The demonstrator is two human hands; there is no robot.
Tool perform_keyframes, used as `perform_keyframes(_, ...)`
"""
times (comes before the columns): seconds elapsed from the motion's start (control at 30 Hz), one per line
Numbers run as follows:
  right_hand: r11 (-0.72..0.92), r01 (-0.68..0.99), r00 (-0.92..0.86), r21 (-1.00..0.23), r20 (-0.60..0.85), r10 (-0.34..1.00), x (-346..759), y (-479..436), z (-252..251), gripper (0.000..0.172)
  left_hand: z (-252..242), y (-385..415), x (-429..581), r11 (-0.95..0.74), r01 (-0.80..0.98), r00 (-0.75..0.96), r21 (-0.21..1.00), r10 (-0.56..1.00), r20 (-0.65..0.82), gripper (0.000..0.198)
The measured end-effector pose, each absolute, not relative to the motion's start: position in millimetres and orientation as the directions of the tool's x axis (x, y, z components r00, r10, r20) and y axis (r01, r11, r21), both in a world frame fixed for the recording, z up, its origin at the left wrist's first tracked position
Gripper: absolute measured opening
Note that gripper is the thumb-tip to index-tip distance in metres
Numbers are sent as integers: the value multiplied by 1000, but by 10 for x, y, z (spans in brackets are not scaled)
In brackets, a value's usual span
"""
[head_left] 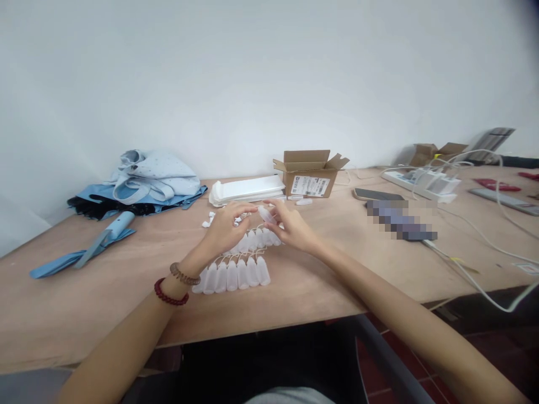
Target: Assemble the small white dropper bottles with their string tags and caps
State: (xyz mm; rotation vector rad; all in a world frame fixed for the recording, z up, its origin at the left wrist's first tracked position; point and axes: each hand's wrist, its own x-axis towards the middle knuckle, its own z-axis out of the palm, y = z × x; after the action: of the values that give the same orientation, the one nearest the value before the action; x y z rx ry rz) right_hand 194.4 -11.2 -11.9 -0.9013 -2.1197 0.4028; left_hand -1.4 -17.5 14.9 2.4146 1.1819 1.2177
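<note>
My right hand [290,224] pinches a small translucent white tube [265,214] between thumb and fingers, above the table. Just left of it hovers my left hand [227,227], its thumb and fingers apart and nothing visible in them. Below both hands lie two rows of similar tubes with thin pale cords: a front row [237,275] and a back row [256,240], which my hands partly cover. Several small white pieces [208,219] sit behind my left hand. A few loose tubes [304,201] lie beyond my right hand.
Behind the hands stand an open cardboard box [311,174] and a flat white stack [248,189]. To the left are a folded blue umbrella [113,230] and pale blue cloth [155,177]. Phones [379,194], a power strip [421,185] and white cables [475,227] spread rightward.
</note>
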Motion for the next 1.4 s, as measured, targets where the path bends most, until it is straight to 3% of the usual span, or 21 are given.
perform_keyframes(0.33, 682, 444, -410, -581, 545, 732, 1931, -126, -85, 31, 101, -150, -12, -723, 562, 392, 402, 661, 640, 28)
perform_keyframes(0.53, 667, 468, -381, -580, 548, 744, 1900, -138, -123, 27, 169, -160, -3, -544, 553, 380, 631, 839, 389, 25)
perform_keyframes(0.73, 675, 545, -384, -496, 568, 728, 1843, -189, -167, 29, 187, -235, 47, -432, 445, 244, 785, 901, 358, 33)
perform_keyframes(1.1, 607, 584, -318, -539, 536, 782, 1805, -163, -213, 33, 95, -194, 31, -477, 397, 317, 784, 873, 371, 21)
perform_keyframes(1.2, 591, 598, -324, -542, 510, 797, 1792, -173, -202, 33, 108, -219, 32, -485, 362, 385, 796, 856, 347, 24)
perform_keyframes(1.4, 590, 591, -329, -550, 504, 799, 1770, -183, -212, 38, 108, -230, 31, -406, 285, 354, 868, 886, 298, 30)
